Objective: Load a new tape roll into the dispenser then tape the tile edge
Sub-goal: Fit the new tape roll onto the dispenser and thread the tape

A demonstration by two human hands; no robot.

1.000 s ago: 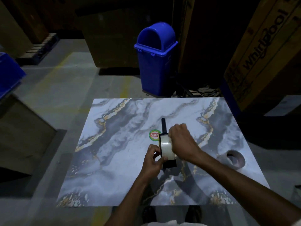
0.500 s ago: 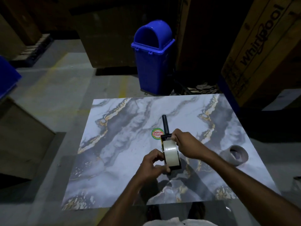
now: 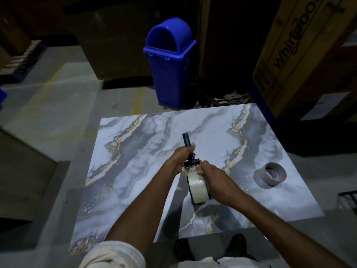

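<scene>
Only one word is reading clearly: "Whirlpool", in dark lettering that is running up the side of the tall cardboard box [image 3: 301, 55] standing well beyond the right hand [image 3: 212, 176] and off to its right. Its last letter seems to be slipping past the top edge. Smaller dark print is sitting lower on the same face, too blurred to read.

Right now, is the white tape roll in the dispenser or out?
In: the white tape roll sits within the black dispenser, whose handle the left hand holds. Fully seated: cannot tell.
</scene>
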